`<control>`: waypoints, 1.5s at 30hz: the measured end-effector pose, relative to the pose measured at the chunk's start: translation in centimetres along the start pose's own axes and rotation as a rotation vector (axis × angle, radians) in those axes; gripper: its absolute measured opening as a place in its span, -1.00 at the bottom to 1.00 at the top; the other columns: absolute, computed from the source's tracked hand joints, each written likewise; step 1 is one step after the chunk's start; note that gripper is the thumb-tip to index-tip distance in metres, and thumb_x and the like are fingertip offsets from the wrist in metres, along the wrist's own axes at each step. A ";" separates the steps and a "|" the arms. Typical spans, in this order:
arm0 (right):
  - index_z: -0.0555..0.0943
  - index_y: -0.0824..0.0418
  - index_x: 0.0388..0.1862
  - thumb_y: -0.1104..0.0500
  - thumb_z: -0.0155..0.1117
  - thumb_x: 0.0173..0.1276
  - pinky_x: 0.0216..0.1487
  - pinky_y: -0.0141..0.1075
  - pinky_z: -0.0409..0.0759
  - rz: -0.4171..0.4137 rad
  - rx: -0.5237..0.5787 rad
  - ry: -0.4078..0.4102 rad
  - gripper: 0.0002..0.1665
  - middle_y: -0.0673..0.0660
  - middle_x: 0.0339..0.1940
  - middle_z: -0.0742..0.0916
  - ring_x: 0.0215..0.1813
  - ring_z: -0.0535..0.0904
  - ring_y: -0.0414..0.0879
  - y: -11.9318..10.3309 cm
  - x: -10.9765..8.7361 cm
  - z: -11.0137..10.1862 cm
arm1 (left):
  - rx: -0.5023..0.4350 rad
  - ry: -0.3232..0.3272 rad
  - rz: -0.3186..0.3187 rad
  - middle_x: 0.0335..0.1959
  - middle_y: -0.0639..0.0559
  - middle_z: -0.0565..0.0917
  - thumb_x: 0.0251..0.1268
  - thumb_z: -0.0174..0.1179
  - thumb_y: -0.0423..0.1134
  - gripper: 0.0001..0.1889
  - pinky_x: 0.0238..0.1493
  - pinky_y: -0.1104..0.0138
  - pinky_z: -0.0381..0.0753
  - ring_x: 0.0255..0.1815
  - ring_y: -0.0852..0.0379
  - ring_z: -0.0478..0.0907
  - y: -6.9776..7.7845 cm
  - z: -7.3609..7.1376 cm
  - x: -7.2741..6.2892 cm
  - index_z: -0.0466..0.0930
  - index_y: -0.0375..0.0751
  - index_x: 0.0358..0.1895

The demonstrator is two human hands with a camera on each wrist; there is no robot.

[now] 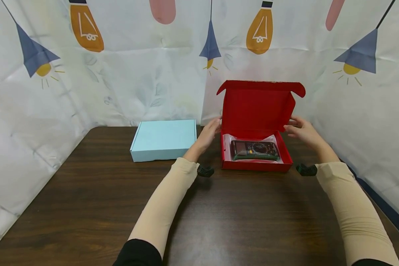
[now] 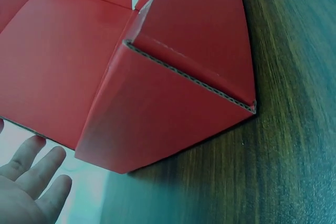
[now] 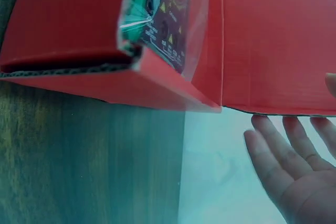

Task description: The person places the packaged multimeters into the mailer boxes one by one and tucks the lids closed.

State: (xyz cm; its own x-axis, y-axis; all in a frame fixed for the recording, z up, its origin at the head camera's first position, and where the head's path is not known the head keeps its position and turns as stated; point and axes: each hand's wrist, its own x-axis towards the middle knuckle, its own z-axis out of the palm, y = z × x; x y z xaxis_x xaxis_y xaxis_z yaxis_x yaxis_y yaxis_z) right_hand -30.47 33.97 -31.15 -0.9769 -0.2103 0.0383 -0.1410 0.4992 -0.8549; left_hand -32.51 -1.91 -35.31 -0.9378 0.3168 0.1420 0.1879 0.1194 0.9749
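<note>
A red cardboard box (image 1: 256, 166) stands on the table with its lid (image 1: 257, 105) raised upright at the back. Inside lies a dark multimeter (image 1: 259, 148) in a clear plastic bag, its dial facing up. My left hand (image 1: 208, 133) is beside the lid's lower left edge, fingers loosely extended; in the left wrist view the fingertips (image 2: 53, 156) are right at that edge. On the other side, my right hand (image 1: 304, 133) reaches the lid's right edge. Its fingers spread with the tips at the cardboard edge in the right wrist view, and a thumb tip overlaps the lid's inner face.
A closed light-blue box (image 1: 166, 135) sits left of the red box, close to my left forearm. Dark wood tabletop (image 1: 239, 218) stretches in front of both boxes. A patterned white cloth (image 1: 179, 74) hangs behind the table and along its sides.
</note>
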 end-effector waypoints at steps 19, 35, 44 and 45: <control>-0.03 0.49 0.61 -0.24 -0.54 0.69 0.03 -0.37 0.65 0.031 0.169 0.056 -0.09 0.57 0.49 0.29 -0.02 0.65 -0.33 0.3 -0.4 0.3 | -0.049 -0.004 0.114 0.55 -0.19 0.30 0.66 -0.09 -0.14 -0.43 0.43 0.02 0.36 0.44 -0.21 0.37 1.2 0.1 -0.2 0.16 -0.17 0.62; -0.09 0.36 0.68 -0.33 -0.41 0.64 -0.02 -0.37 0.67 0.020 0.263 0.052 -0.03 0.54 0.47 0.26 -0.01 0.68 -0.34 0.8 -0.7 1.1 | -0.037 0.175 0.023 0.43 -0.21 0.47 0.67 -0.07 -0.04 -0.49 0.36 0.02 0.45 0.38 -0.17 0.44 1.8 2.1 -0.5 0.35 -0.14 0.51; -0.12 0.30 0.70 -0.34 -0.41 0.64 -0.03 -0.42 0.66 0.025 0.299 0.067 -0.04 0.58 0.53 0.19 -0.04 0.68 -0.37 0.8 -0.7 1.7 | -0.059 0.192 0.004 0.40 -0.24 0.49 0.69 -0.10 -0.04 -0.51 0.35 -0.02 0.45 0.35 -0.20 0.46 1.9 2.3 -0.4 0.35 -0.16 0.51; -0.12 0.30 0.70 -0.33 -0.41 0.64 -0.03 -0.43 0.65 0.023 0.300 0.069 -0.05 0.58 0.53 0.18 -0.04 0.68 -0.37 0.8 -0.7 1.7 | -0.060 0.187 0.005 0.40 -0.24 0.49 0.69 -0.10 -0.05 -0.51 0.35 -0.02 0.45 0.35 -0.20 0.46 1.9 2.2 -0.3 0.35 -0.16 0.51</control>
State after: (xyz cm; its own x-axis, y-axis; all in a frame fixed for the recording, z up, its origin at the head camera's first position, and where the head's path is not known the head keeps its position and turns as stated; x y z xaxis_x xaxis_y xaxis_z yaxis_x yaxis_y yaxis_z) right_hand -29.67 33.06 -32.79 -0.9893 -0.1396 0.0434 -0.0750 0.2304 -0.9702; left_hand -31.19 0.29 -33.92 -0.9758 0.1363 0.1712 0.1806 0.0598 0.9817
